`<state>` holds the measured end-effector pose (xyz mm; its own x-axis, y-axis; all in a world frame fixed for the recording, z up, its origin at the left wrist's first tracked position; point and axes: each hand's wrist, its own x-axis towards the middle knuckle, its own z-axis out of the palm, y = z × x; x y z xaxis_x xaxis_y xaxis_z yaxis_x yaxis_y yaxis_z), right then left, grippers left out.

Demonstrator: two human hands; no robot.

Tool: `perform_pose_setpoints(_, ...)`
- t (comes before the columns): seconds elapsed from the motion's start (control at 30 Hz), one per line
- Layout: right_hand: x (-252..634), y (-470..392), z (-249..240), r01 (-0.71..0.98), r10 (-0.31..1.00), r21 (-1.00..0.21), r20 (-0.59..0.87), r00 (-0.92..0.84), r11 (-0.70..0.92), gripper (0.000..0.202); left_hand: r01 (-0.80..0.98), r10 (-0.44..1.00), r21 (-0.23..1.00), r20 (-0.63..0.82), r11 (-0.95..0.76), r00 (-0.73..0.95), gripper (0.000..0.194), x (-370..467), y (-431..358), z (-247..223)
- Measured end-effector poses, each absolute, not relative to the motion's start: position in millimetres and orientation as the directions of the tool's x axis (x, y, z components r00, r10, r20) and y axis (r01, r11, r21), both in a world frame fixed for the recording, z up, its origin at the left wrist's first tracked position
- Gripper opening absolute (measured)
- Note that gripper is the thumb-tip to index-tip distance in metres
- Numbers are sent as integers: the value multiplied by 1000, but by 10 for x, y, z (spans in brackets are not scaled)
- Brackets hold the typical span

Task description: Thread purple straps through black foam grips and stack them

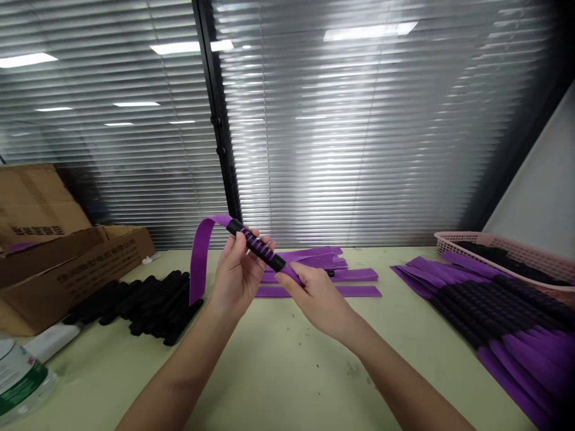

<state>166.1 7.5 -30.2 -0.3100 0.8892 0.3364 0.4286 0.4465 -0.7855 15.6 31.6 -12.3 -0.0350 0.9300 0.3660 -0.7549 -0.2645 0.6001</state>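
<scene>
My left hand [240, 263] is closed around a black slotted grip sleeve [257, 244], its thumb lying along the near side. A purple strap [200, 257] runs through the sleeve and shows in stripes between the slots. Its free end arches out of the sleeve's upper left end and hangs down. At the lower right end of the sleeve, my right hand [317, 293] pinches the strap between thumb and fingers. Both hands hold the piece tilted above the table. Behind them several purple straps [354, 291] lie flat, partly hidden by my hands.
Several black sleeves [157, 305] are heaped at left beside a cardboard box [103, 263] and a plastic bottle [20, 383]. Straps with black sleeves on them [485, 311] are piled at right, near a pink basket [453, 239]. Window blinds [314, 149] rise behind the table.
</scene>
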Motion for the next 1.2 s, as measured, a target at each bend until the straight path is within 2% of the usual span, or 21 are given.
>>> perform_pose_setpoints(0.1, 1697, 80, -293, 596, 884, -655, 383, -267, 464, 40, -751, 926, 583, 365, -309, -98, 16, 110, 356, -119)
perform_pose_setpoints(0.2, 1761, 70, -241, 649, 875, -592, 380, -299, 478, 41, -759, 929, 564, 339, -327, -148, 20, 51, 401, -86)
perform_pose_setpoints(0.37, 1918, 60, -140, 653, 879, -591, 277, -387, 474, 43, -767, 930, 541, 311, -344, -197, 24, -14, 447, -39)
perform_pose_setpoints(0.5, 2119, 135, -141, 665, 876, -576, 244, -416, 475, 45, -752, 937, 578, 313, -318, -156, 16, -71, 488, -43)
perform_pose_setpoints(0.7, 2482, 333, -185, 686, 895, -595, 144, -422, 419, 41, -717, 976, 669, 64, -196, -207, 21, -165, 674, -106)
perform_pose_setpoints(0.83, 2701, 413, -151, 683, 917, -625, 151, -370, 379, 34, -645, 985, 746, 93, -166, -145, 26, -137, 753, -189)
perform_pose_setpoints(0.93, 2885, 442, -113, 605, 929, -721, 152, -339, 338, 29, -608, 983, 772, 136, -185, -125, 28, -120, 773, -234)
perform_pose_setpoints(1.07, 3092, 487, -113, 342, 952, -904, 178, -250, 258, 47, -654, 980, 730, 147, -199, -134, 30, -121, 791, -259)
perform_pose_setpoints(1.2, 3159, 565, -167, 137, 965, -958, 237, -111, 251, 55, -693, 975, 686, 167, -222, -147, 30, -105, 794, -255)
